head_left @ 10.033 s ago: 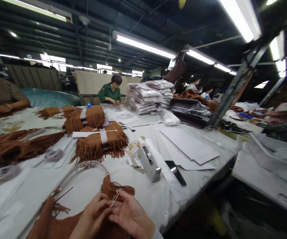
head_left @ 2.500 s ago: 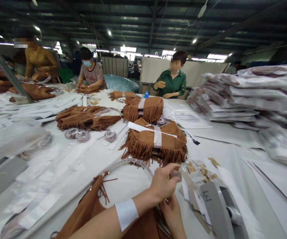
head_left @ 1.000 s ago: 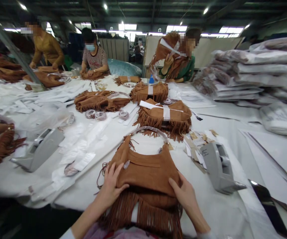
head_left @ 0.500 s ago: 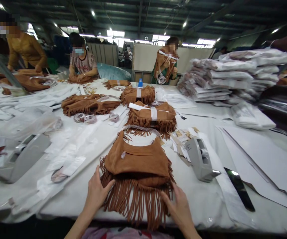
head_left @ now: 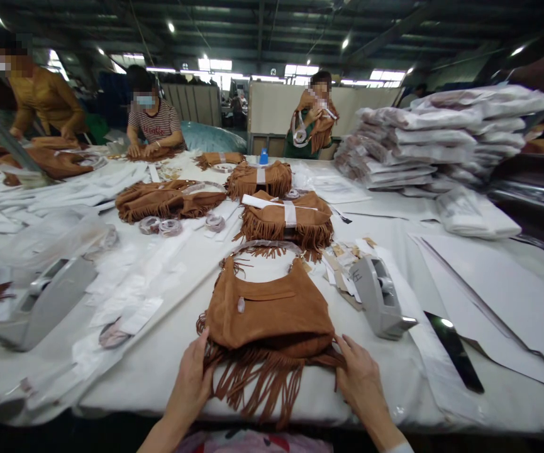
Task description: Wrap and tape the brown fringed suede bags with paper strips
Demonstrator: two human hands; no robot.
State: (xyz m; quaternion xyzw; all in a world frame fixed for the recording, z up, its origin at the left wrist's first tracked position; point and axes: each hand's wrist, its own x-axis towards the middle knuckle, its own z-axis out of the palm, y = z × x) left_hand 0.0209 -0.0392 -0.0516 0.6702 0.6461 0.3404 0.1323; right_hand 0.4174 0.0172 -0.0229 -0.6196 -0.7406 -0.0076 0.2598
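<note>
A brown suede handbag [head_left: 272, 308] with long fringe lies flat on the white-covered table in front of me. Its handle, wrapped in clear plastic, arches away from me, and a small wrapped zip pull shows on its front. At the lower left corner, my left hand [head_left: 191, 371] is closed on the side fringe. My right hand [head_left: 359, 371] pinches fringe strands at the opposite corner, pulling them out sideways. The middle strands hang loosely towards the table edge. Just beyond the handle sits another fringed bag [head_left: 272, 220], bound with a white band.
Grey tape dispensers stand left [head_left: 40, 302] and right [head_left: 385, 299]. A black strip [head_left: 455, 352] and white sheets [head_left: 498, 296] lie at right. Plastic-wrapped packages [head_left: 436, 145] are piled behind. More brown bags [head_left: 170, 198] lie farther back. Several co-workers handle bags across the table.
Both hands have closed on the side fringe, the right one moving outwards. The bag has shifted slightly right and towards me, and its side strands are drawn in to the hands.
</note>
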